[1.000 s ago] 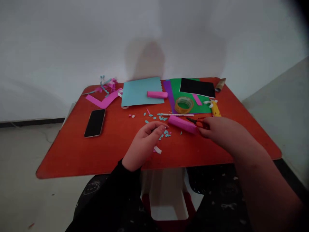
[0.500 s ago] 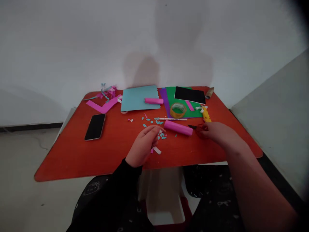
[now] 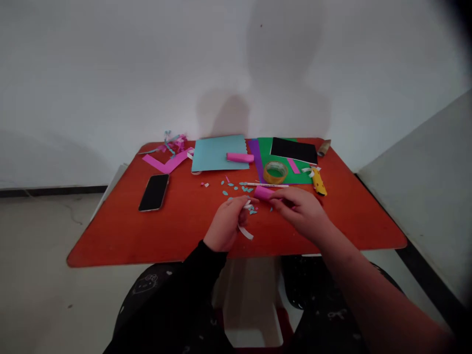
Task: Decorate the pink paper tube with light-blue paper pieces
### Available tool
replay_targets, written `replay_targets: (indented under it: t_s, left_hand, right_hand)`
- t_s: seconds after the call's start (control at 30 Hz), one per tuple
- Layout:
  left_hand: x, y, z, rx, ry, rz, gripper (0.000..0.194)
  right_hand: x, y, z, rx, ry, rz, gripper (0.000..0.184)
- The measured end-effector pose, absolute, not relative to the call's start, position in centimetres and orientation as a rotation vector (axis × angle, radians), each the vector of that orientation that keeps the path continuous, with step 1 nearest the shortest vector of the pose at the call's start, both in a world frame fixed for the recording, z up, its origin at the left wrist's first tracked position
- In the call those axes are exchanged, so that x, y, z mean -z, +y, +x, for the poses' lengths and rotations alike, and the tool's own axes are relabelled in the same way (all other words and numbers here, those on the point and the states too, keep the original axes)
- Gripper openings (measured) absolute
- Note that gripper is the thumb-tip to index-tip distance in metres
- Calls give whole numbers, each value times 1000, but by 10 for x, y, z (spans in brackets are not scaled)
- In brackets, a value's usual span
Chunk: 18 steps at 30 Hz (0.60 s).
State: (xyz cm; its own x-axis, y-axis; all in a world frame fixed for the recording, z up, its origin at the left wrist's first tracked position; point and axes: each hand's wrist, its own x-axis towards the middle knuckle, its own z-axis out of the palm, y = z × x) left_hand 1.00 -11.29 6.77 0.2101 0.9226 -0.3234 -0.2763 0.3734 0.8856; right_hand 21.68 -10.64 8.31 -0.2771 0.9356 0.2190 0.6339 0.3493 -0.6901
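My left hand [image 3: 225, 223] is closed in a pinch on a white paper strip [image 3: 246, 233], whose end hangs below the fingers. Beside it my right hand [image 3: 300, 211] curls its thumb and fingers over a pink paper roll [image 3: 262, 192], covering most of it; only the left end shows plainly. Scissors are not visible; the hand may hide them. Small blue paper cutouts [image 3: 225, 193] lie scattered around the left hand. A white pen [image 3: 267, 185] lies just behind the roll.
On the red table [image 3: 121, 236] lie a phone [image 3: 154, 192], a blue sheet [image 3: 210, 152] with another pink roll [image 3: 239, 158], a tape roll [image 3: 275, 172] on green paper [image 3: 265, 150], a black rectangle [image 3: 294, 150], a yellow object [image 3: 319, 182] and paper scraps [image 3: 177, 143].
My right hand has moved left from beside the pink roll onto it. The red-handled scissors it held are no longer visible. My left hand stays pinched; the view has shifted slightly.
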Motion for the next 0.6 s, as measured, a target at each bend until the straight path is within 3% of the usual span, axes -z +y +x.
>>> replay_targets:
  t_s: [0.13,0.27,0.6]
  left_hand:
    - [-69,-112,15,-1007,1076,889,29]
    - [-66,-111,15,-1013,1078,982,29]
    - [-58,-106,8,-938,1055,1093,35]
  right_hand:
    - [-82,-103,196,-1182,-1766,-1281,30]
    - [-81,-95,187,-1494,-1662,-1219,28]
    - [-70,-92,181,-1649,-1457,-1181,34]
